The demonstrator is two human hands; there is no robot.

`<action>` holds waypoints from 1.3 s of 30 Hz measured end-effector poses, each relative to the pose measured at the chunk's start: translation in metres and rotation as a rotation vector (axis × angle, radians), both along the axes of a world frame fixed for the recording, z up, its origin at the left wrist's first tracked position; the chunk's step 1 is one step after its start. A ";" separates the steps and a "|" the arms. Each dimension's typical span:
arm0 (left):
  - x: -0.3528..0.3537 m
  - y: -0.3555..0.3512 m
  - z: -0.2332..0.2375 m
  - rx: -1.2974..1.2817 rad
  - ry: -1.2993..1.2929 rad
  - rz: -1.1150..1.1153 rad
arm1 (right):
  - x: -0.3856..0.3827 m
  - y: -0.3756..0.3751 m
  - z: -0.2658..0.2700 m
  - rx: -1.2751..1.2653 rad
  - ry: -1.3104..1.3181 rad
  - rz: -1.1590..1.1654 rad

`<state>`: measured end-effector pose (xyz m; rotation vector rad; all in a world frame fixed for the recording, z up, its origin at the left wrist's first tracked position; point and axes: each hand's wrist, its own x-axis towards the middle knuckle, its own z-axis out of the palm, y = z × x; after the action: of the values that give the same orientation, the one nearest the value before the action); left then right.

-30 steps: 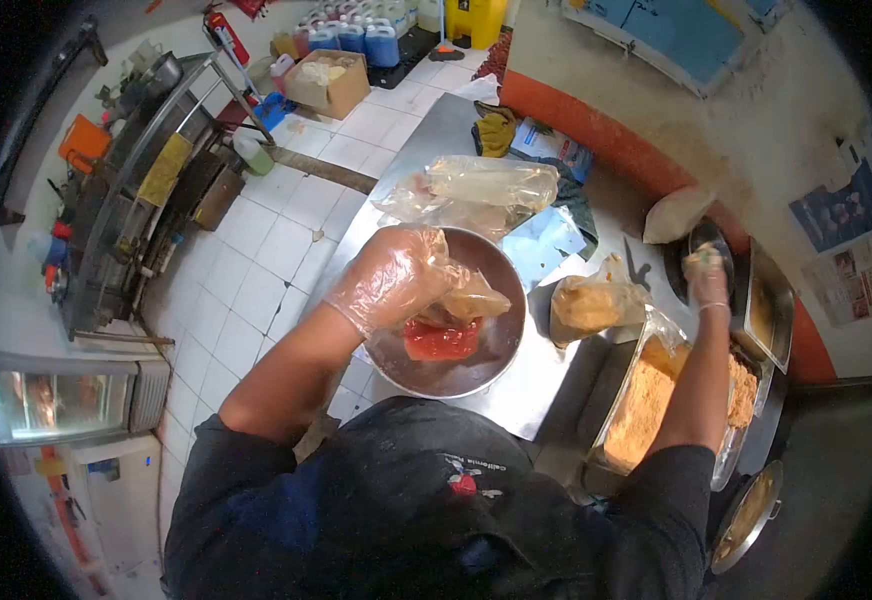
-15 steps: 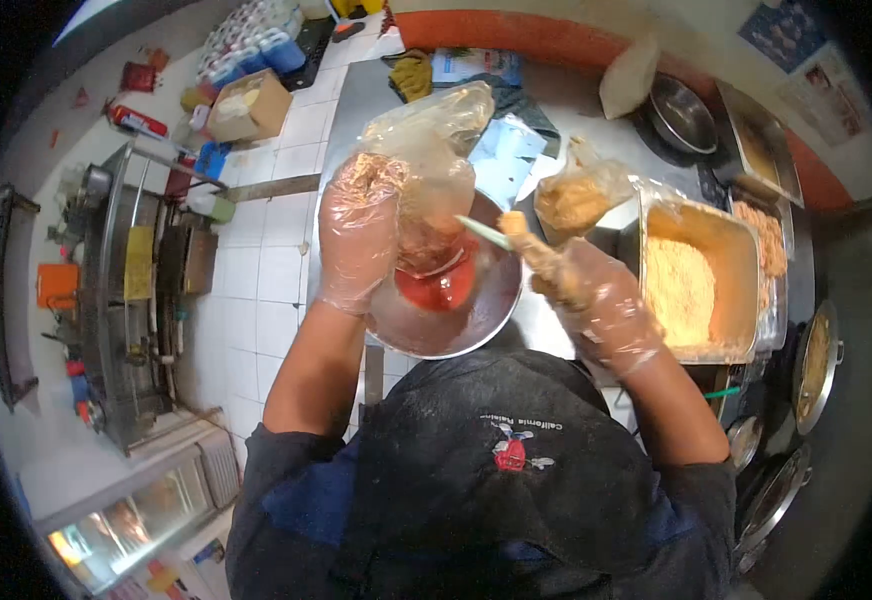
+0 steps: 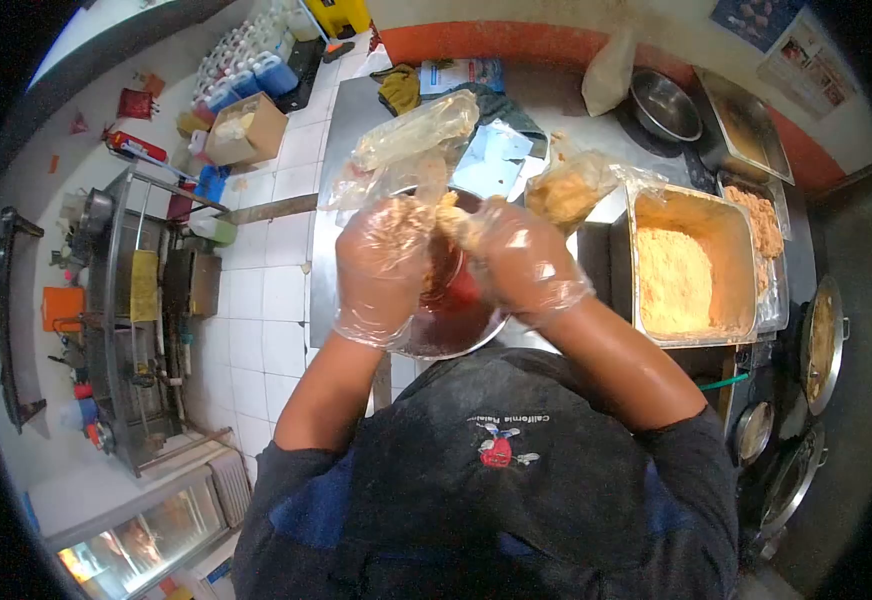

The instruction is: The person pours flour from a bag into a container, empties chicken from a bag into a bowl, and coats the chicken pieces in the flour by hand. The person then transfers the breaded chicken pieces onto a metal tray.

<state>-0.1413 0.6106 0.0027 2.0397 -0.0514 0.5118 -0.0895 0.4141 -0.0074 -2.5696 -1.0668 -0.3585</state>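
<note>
My left hand (image 3: pixel 381 270), in a clear plastic glove with crumbs caked over the knuckles, is closed on a clear plastic bag (image 3: pixel 411 180). Below the bag, a metal bowl (image 3: pixel 456 338) holds red liquid (image 3: pixel 464 290); the hands cover much of it. My right hand (image 3: pixel 531 260), gloved too, is closed close beside the left, above the bowl. Its fingertips are covered in a thick, crumbly coating, and whatever they grip is hidden. Just beyond it lies a bag of tan crumbs (image 3: pixel 561 195).
At right stands a deep metal pan (image 3: pixel 736 290) of pale breading, with a tray of ground-looking meat (image 3: pixel 756 215) behind it. A steel bowl (image 3: pixel 666 105) and pale-blue paper (image 3: pixel 491 160) lie farther back. Round pans (image 3: pixel 824 345) sit at far right.
My right hand has swung left from near the breading pan to meet my left hand over the bowl. The pale pointed object at its fingers is now out of sight.
</note>
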 end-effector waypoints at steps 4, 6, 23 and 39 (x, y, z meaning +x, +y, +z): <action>-0.008 0.013 -0.014 -0.160 0.040 0.024 | 0.009 -0.029 -0.005 0.025 -0.046 -0.026; -0.014 0.001 -0.014 -0.218 0.084 -0.078 | 0.007 -0.012 -0.017 0.032 0.047 -0.015; -0.011 0.044 0.024 0.167 0.648 -0.095 | -0.015 -0.072 -0.115 -0.422 0.589 -0.469; -0.021 0.019 -0.028 -0.398 0.135 -0.094 | 0.001 0.037 -0.016 0.065 0.036 0.225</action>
<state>-0.1628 0.6300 -0.0252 1.6674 0.0334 0.2964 -0.0886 0.4508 -0.0234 -2.3593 -1.2936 -0.2837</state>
